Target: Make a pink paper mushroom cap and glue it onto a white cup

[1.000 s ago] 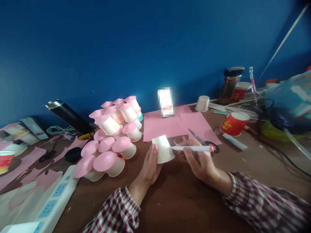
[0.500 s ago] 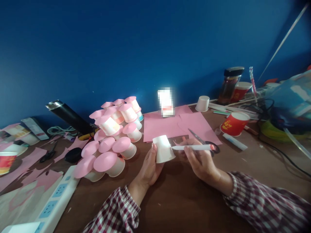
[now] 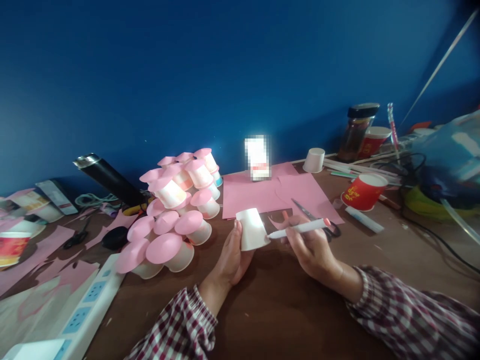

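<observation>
In left hand (image 3: pixel 229 256), white cup (image 3: pixel 252 230), upside-down

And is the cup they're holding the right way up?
No, upside down: the white cup in the left hand has its narrow base at the top and its wider rim below.

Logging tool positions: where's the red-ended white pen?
Head view, right of centre: white pen in the right hand, tip beside the cup in the left hand.
</observation>
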{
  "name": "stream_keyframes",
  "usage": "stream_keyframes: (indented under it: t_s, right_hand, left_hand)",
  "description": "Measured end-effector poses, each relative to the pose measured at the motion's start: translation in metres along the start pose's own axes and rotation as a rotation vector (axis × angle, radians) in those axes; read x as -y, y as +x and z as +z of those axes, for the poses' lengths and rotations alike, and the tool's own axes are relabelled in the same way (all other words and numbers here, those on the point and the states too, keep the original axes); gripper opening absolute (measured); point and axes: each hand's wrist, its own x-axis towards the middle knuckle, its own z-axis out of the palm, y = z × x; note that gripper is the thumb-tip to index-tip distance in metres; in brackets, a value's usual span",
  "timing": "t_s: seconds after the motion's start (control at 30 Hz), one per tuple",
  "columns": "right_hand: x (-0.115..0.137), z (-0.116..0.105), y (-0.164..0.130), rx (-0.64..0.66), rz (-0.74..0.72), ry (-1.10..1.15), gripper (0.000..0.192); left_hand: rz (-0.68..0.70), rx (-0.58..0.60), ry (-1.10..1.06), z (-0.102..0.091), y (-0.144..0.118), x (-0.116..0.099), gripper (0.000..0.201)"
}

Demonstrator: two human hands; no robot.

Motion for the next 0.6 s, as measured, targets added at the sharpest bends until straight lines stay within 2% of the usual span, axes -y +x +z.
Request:
stream_keyframes:
  t_s: [0.13,0.27,0.43,0.5,0.6]
  right_hand:
    - [-0.0033,-0.0012,0.0013,0.036,-0.033,-0.034,0.021]
    - [-0.0052,0.0005,0.003,0.053,0.0,0.057,0.024]
    - [-0.0044,0.0056,0.0009,-0.118,0.134,0.329,0.02]
    - [-0.0041,0.0058,-0.0005,-0.149,0.091,0.318,0.021]
    - [-0.0033,0.0036,-0.0028,-0.131,-0.019,0.184,0.018]
  left_hand:
    - [-0.004,-0.018,0.012,-0.0014,-0.0004,0.0015,0.044]
    - [-0.012,-0.001,0.031,-0.0024,-0.0014,0.002,0.043]
    - [-0.014,-0.015,0.025,-0.0039,0.0003,0.0007,0.043]
    - [-0.01,-0.027,0.019,-0.005,0.0015,0.0005,0.042]
    - [0.037,-0.045,0.026,-0.0074,0.0033,0.0014,0.038]
